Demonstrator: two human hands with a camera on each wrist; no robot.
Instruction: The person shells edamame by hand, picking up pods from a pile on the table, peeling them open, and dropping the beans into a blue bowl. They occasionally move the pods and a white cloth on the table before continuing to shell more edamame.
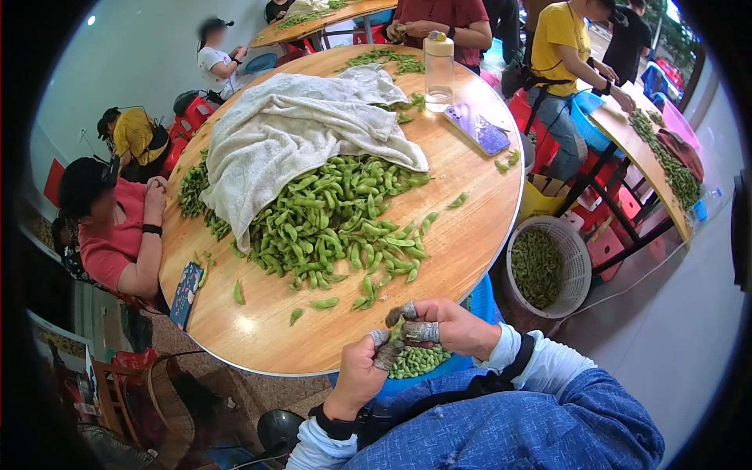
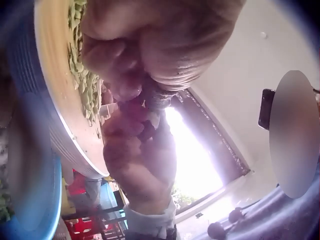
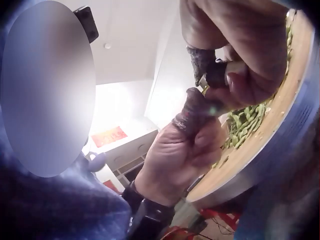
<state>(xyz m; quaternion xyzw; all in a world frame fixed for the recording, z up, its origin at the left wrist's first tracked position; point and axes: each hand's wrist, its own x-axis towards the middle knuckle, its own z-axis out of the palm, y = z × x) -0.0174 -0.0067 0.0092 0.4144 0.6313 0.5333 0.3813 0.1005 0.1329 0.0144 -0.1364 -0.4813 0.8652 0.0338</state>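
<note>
Between my two hands is a green edamame pod (image 1: 397,327), just off the table's near edge in the head view. My left hand (image 1: 362,374) pinches the pod from below with thumb and fingers. From the right, my right hand (image 1: 458,327) grips its other side. Dark-stained wraps cover several fingertips, and the fingers hide much of the pod. Below the hands, shelled green beans (image 1: 417,360) lie in a blue basin (image 1: 448,366) by my lap. In the right wrist view the left hand (image 3: 175,157) meets the right hand (image 3: 245,50) at the fingertips.
A heap of edamame pods (image 1: 321,223) covers much of the round wooden table (image 1: 258,333), partly under a pale cloth (image 1: 305,125). A bottle (image 1: 439,74), a purple phone (image 1: 476,128) and a dark patterned phone (image 1: 185,296) lie around it. A white basket (image 1: 578,270) stands right; people sit around.
</note>
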